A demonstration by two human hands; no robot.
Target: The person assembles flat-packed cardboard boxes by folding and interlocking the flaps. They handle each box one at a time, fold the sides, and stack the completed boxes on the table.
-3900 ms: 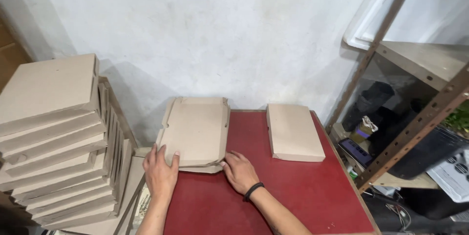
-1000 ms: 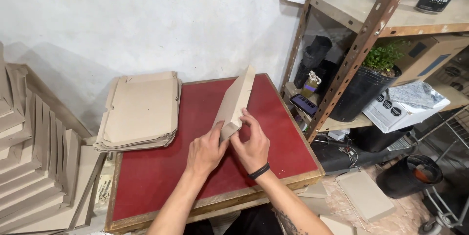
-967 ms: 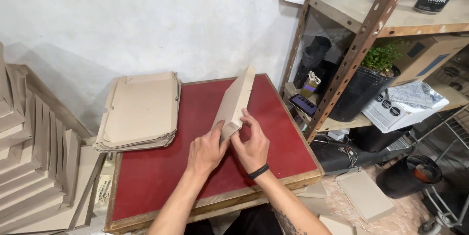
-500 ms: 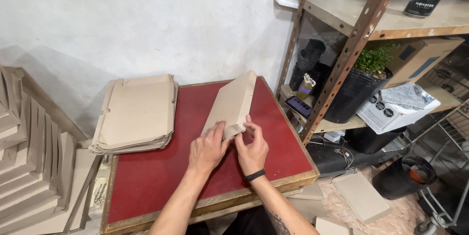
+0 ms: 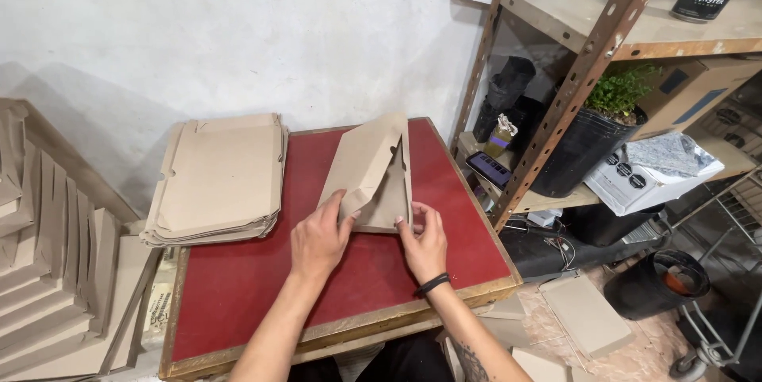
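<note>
Near the right edge of the red-topped wooden table [image 5: 262,310], my left hand [image 5: 317,238] lifts the lid of a half-folded brown cardboard box [image 5: 371,172] while my right hand [image 5: 423,241] presses its base, 2 hands clamped on it mid-assembly.

Small packing workshop: cardboard box stacks [image 5: 48,271], flat blanks [image 5: 218,180] on red worktable [image 5: 262,303], metal storage rack [image 5: 587,65].

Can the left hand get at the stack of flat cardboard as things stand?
Probably yes. The left hand grips the half-folded box, so it would have to let go. The flat stack lies just to its left, with only bare red table between.
</note>
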